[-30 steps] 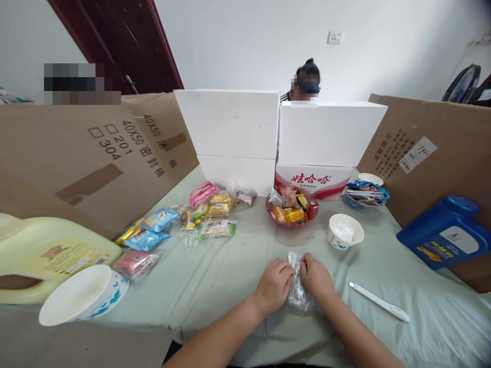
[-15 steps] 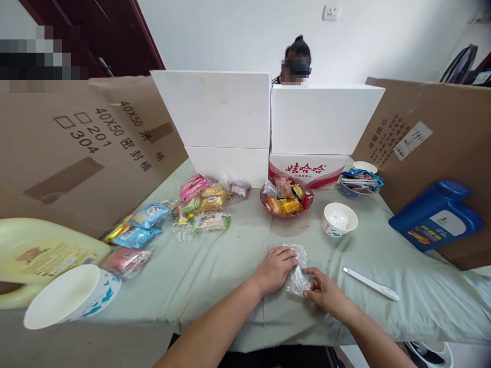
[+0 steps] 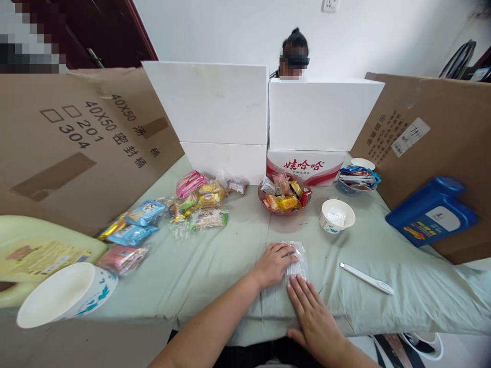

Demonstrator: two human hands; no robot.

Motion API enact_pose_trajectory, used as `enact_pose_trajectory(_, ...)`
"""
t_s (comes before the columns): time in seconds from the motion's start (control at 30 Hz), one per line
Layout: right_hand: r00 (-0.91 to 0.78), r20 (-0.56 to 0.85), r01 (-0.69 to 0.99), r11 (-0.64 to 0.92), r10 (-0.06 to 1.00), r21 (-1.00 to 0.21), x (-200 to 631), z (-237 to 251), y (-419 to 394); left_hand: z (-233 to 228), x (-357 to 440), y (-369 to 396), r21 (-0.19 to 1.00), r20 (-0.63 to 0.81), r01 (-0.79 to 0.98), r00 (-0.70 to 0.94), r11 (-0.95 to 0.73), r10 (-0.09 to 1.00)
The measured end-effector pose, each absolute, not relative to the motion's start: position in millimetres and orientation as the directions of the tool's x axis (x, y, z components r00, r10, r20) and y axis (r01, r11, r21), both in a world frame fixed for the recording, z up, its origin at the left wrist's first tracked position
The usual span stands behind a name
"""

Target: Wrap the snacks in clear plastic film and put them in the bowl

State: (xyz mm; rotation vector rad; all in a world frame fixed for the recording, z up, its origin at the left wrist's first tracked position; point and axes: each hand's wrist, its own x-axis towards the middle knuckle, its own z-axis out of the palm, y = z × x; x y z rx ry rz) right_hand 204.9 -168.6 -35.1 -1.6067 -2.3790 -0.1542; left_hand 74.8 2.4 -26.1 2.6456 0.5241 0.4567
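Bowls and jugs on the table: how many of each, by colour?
White paper bowls: 2
Red bowl of snacks: 1
Blue bowl of packets: 1
Yellow jug: 1
Blue jug: 1
Total: 6
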Motion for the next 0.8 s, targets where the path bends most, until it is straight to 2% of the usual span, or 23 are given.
enact_pose_trajectory(0.07, -0.394, 0.284, 0.901, 0.428, 0.874, -0.068, 201, -36, -184, -27, 75, 3, 0.451, 0.227, 0.289, 0.878, -0.844, 0.422)
enact_pose_trajectory(0.17, -0.48, 0.329, 0.81, 0.555, 0.813, -0.19, 208, -21, -195, -27, 75, 3, 0.462, 0.228, 0.284, 0.878, -0.84, 0.421)
enact_pose_trajectory(0.27, -0.347, 0.355, 0.835, 0.459, 0.868, -0.303, 221, -5, -184, -27, 75, 3, 0.465, 0.231, 0.28, 0.877, -0.84, 0.42)
enact_pose_trajectory(0.33, -0.258, 0.357, 0.881, 0.37, 0.898, -0.295, 226, -4, -170, -25, 75, 2, 0.462, 0.236, 0.28, 0.876, -0.842, 0.42)
enact_pose_trajectory(0.4, -0.235, 0.364, 0.898, 0.344, 0.902, -0.274, 228, -10, -157, -24, 74, 1, 0.461, 0.244, 0.271, 0.877, -0.845, 0.414)
enact_pose_trajectory(0.63, -0.336, 0.458, 0.875, 0.452, 0.823, -0.17, 226, -18, -144, -18, 70, 2, 0.509, 0.235, 0.212, 0.898, -0.834, 0.372)
enact_pose_trajectory(0.7, -0.368, 0.437, 0.858, 0.481, 0.82, -0.181, 230, -11, -139, -18, 70, 3, 0.543, 0.228, 0.202, 0.899, -0.815, 0.374)
enact_pose_trajectory(0.8, -0.39, 0.335, 0.841, 0.48, 0.858, -0.251, 238, -5, -119, -20, 70, 4, 0.591, 0.233, 0.191, 0.889, -0.783, 0.393)
